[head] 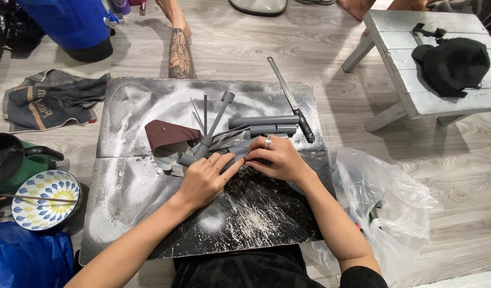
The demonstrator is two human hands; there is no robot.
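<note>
A heap of grey plastic pipe pieces and fittings lies in the middle of a dark, dust-streaked board on the floor. My left hand rests on the near side of the heap, its fingers on a short grey piece. My right hand, with a ring on one finger, is closed on a small grey piece at the heap's front; both hands' fingertips meet there. A curled brown strip of sandpaper lies just left of the pipes.
A long metal file with a black handle lies on the board's far right. A clear plastic bag sits to the right, a white wooden stool with a black cap beyond. A patterned bowl, folded cloth and another person's tattooed leg are around.
</note>
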